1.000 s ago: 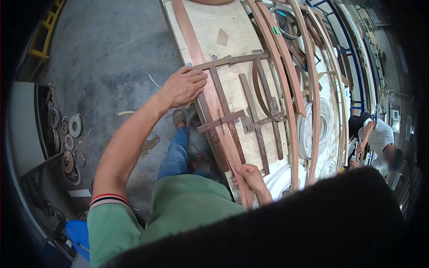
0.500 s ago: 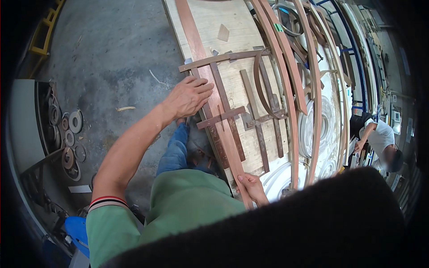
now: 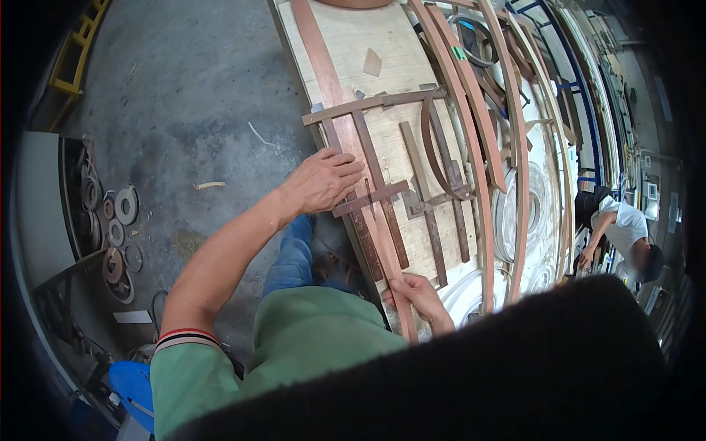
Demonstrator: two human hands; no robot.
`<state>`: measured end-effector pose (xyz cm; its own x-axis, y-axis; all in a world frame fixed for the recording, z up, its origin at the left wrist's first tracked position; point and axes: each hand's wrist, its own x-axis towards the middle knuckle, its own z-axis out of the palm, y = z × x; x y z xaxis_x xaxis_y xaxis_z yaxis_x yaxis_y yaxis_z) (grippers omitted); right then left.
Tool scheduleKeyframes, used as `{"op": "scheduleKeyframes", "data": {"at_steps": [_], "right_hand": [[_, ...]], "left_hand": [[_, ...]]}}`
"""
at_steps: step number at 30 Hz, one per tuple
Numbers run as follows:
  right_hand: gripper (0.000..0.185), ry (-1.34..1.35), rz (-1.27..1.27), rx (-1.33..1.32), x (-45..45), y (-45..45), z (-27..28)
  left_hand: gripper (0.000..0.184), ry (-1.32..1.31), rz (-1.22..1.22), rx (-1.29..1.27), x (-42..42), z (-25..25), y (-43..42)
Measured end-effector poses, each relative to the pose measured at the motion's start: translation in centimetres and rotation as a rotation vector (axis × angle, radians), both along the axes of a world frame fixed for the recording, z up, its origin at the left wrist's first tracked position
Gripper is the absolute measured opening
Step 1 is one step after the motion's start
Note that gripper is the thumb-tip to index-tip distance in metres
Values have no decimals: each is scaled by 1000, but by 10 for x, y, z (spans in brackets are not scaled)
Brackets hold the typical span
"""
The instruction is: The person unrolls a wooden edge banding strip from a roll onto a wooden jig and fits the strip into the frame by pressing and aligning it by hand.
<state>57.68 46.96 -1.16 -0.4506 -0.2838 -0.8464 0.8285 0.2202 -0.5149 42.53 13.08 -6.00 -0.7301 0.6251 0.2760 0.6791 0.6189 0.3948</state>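
Long, flat, reddish wooden strip (image 3: 349,131)

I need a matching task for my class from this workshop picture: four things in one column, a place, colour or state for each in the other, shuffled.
Column one
1. Left hand
2. Right hand
3. Diamond-shaped patch
4. Left sleeve

Column two
A. On the pale board
B. Gripping a reddish strip between thumb and fingers
C. Green, with a striped cuff
D. Palm down, beside the short brown crosspiece

Right pairs: 1-D, 2-B, 3-A, 4-C
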Motion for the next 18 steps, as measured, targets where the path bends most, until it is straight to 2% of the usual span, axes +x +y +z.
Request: {"op": "scheduleKeyframes", "data": {"at_steps": [2, 5, 9, 13, 18], "right_hand": [[25, -87, -28, -2, -1, -6, -17], [26, -116, -119, -32, 3, -5, -20], [25, -84, -111, -72, 7, -1, -18], [25, -53, -73, -35, 24, 9, -21], [25, -118, -125, -34, 56, 32, -23]], "left_hand": [[30, -20, -41, -5, -9, 0, -8], [32, 105, 138, -168, -40, -5, -30], [32, 39, 185, -76, -43, -4, -27], [28, 94, 151, -37, -32, -7, -19], [27, 72, 125, 0, -6, -4, -3]]}}
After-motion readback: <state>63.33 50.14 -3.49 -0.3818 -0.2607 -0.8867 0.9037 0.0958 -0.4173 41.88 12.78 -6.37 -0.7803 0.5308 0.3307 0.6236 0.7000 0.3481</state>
